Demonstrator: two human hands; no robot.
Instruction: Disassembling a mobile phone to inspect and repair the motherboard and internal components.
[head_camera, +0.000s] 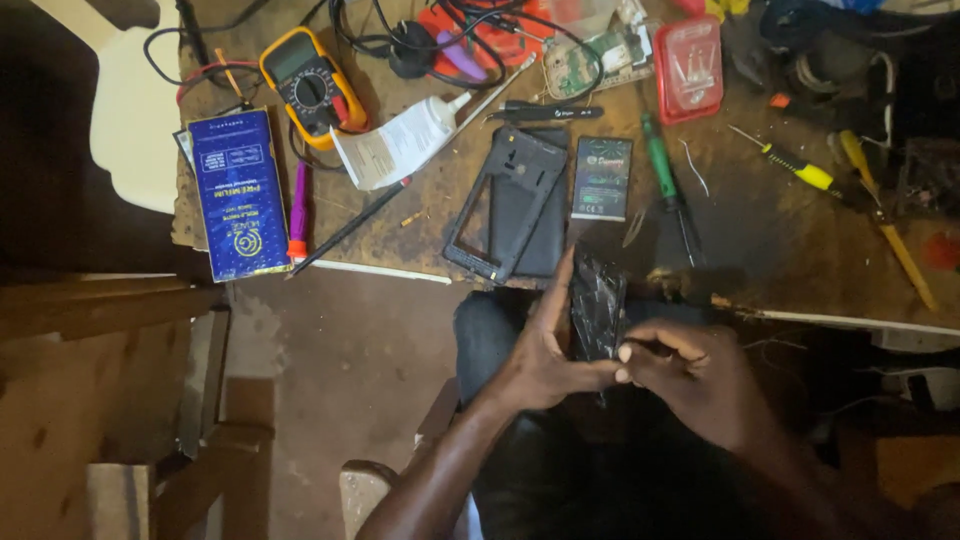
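Left hand (545, 350) and right hand (690, 375) met over the person's lap, just below the near edge of the surface (760, 230), both closed on a cracked black phone screen panel (598, 305) held upright between them. The left fingers lay flat along the panel's left side with the thumb under its lower corner, while the right thumb and forefinger pinched the lower right corner. Working a shattered panel well probably called for a light, even grip at the edges, support from behind by the left palm, and slow peeling from one corner so the shards stayed together; that is a judgement, not something shown. On the surface, near its front edge, lay a black phone frame (505, 205) with a dark battery (601, 178) just to its right and a green-handled screwdriver (665, 185) beside that. Toward the far edge sat a yellow multimeter (310, 85), a white glue tube (400, 145) and a red clear-lidded case (689, 68); a blue flat package (238, 195) overhung the left front corner. Whether the right hand held a small tool against the panel could not be made out, the panel's back was hidden, and the dim right end of the surface showed only vague shapes.
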